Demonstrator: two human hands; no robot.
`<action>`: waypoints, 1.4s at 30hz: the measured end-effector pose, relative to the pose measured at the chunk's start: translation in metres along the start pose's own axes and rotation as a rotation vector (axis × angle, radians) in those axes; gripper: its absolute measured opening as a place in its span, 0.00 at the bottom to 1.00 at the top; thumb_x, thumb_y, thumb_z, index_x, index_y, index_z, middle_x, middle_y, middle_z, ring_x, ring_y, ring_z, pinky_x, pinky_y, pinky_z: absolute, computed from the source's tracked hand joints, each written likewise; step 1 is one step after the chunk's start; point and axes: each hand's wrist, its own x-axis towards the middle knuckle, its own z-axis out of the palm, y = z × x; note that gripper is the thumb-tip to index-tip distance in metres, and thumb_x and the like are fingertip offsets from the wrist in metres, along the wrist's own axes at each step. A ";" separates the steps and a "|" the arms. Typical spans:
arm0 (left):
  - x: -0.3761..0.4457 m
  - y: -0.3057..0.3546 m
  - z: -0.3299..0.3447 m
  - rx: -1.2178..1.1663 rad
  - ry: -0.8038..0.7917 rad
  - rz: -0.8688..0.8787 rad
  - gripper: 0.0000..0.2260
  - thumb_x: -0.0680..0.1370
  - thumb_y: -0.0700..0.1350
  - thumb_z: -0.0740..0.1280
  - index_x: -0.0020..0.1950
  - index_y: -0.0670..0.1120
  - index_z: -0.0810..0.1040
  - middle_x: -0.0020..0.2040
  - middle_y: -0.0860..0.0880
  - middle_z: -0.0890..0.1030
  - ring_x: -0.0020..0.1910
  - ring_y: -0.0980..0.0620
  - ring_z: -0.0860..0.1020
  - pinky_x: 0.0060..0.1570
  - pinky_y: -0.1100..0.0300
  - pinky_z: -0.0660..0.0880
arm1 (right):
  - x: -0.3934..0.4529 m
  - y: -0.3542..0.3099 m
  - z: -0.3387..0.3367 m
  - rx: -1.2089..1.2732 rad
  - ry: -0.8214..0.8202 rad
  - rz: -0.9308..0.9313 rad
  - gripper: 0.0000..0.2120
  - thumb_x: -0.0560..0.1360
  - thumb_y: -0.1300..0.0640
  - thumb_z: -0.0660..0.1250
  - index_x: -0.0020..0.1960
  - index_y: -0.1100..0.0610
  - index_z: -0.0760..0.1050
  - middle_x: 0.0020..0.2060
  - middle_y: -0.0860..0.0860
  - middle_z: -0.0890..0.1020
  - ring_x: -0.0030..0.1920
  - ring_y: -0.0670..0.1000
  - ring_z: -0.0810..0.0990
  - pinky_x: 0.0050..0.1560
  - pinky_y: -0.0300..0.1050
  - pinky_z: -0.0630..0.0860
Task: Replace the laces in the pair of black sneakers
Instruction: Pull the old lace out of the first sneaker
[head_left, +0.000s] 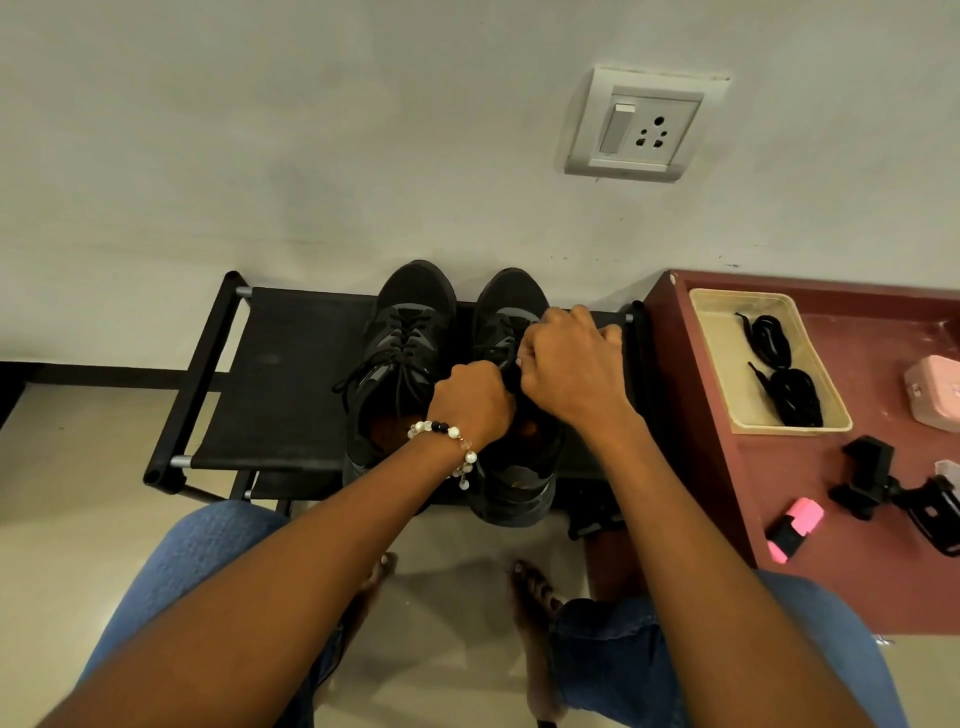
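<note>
Head view. Pair of black sneakers (452, 384) on a black fabric rack (291, 374), right half, toes at its far edge by the wall. Left hand (470, 400) and right hand (566, 364) close together over the right sneaker's (511, 467) lacing, fingers curled, apparently pinching its lace; the grip itself is hidden. Left sneaker (400, 364) still laced. Spare black laces (779, 369) coiled in a tray (727, 384) at the table's (831, 582) far-left corner. Judgement: laces soft, light, limp; take them near the stiff tips. Shoes light, flexible; steady at the tongue.
</note>
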 end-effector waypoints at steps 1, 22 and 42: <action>0.000 0.000 0.000 -0.003 0.001 -0.004 0.09 0.81 0.45 0.59 0.49 0.39 0.73 0.53 0.38 0.78 0.52 0.37 0.77 0.41 0.55 0.68 | 0.001 0.001 0.000 0.073 0.015 0.020 0.08 0.75 0.57 0.62 0.48 0.55 0.80 0.53 0.50 0.78 0.59 0.54 0.72 0.59 0.59 0.66; 0.000 0.001 -0.001 0.007 -0.007 0.007 0.08 0.81 0.44 0.59 0.43 0.43 0.68 0.50 0.39 0.78 0.49 0.38 0.78 0.40 0.55 0.68 | 0.003 0.002 -0.001 0.055 -0.097 -0.006 0.10 0.78 0.52 0.64 0.56 0.54 0.80 0.55 0.53 0.76 0.60 0.56 0.72 0.60 0.60 0.68; 0.000 0.002 -0.002 0.023 -0.011 0.019 0.08 0.81 0.44 0.60 0.46 0.41 0.72 0.51 0.39 0.78 0.50 0.38 0.78 0.41 0.55 0.68 | 0.009 0.018 -0.023 1.365 0.284 0.290 0.08 0.79 0.65 0.62 0.45 0.54 0.74 0.33 0.47 0.77 0.33 0.46 0.73 0.39 0.43 0.72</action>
